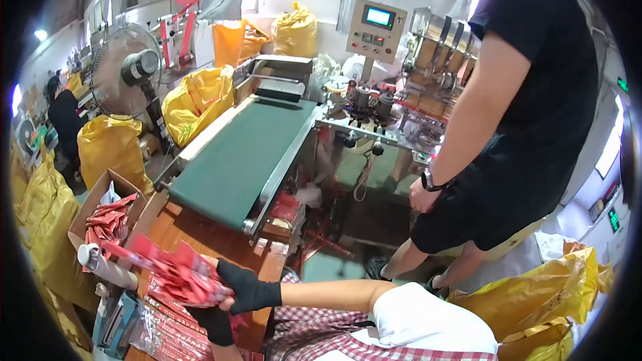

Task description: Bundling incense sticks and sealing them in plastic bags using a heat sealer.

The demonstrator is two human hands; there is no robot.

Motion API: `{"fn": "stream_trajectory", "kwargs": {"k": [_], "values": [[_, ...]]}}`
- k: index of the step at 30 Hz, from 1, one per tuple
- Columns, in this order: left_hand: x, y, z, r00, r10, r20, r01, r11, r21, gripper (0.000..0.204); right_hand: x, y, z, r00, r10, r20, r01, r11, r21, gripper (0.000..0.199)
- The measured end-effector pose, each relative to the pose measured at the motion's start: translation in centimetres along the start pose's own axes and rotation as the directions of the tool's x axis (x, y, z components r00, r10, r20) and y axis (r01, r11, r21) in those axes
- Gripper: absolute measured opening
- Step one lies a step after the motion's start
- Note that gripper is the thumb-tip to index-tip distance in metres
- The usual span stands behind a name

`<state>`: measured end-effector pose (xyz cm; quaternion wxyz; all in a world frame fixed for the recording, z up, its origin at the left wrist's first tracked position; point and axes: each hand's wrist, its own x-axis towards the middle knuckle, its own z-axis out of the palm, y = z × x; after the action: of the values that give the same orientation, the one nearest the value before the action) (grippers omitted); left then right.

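A bunch of red packets (pixel 180 271), blurred in parts, is held above the wooden table at the lower left. My right hand (pixel 239 285), in a black fingerless glove, is closed on the bunch from its right side. Below it my left hand (pixel 212 321), gloved the same way, grips the lower end of the bunch; its fingers are mostly hidden. Clear plastic packs of red strips (pixel 164 334) lie on the table under the hands. Beyond the bunch, a cardboard box (pixel 139 208) holds more red packets (pixel 109 219).
A green conveyor belt (pixel 247 154) ends at the wooden table (pixel 180 224). A white roll (pixel 107 267) and a teal stapler-like tool (pixel 120 324) are at the left. Yellow sacks (pixel 110 150) and a fan (pixel 127 70) stand around. A person (pixel 535 93) stands at the machine (pixel 374 103).
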<state>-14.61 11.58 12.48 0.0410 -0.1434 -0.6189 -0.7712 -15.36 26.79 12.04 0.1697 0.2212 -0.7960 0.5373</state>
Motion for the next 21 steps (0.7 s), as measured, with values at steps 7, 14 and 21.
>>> {"fn": "stream_trajectory", "kwargs": {"k": [7, 14, 21], "values": [[-0.1, -2.6, -3.7, 0.993, -0.111, 0.047, 0.12, 0.898, -0.423, 0.128, 0.2, -0.8, 0.3, 0.99, -0.108, 0.095, 0.099, 0.99, 0.097, 0.126], [-1.8, 4.0, 1.3, 0.97, 0.211, -0.122, -0.206, 0.977, 0.048, 0.132, -0.8, -2.6, 1.2, 0.989, -0.066, 0.131, 0.052, 0.993, 0.109, 0.09], [-3.6, 0.4, -2.9, 0.993, 0.119, 0.002, -0.119, 0.993, 0.02, 0.128, -1.6, -2.9, 0.6, 0.973, -0.148, 0.177, 0.137, 0.988, 0.074, 0.111]]}}
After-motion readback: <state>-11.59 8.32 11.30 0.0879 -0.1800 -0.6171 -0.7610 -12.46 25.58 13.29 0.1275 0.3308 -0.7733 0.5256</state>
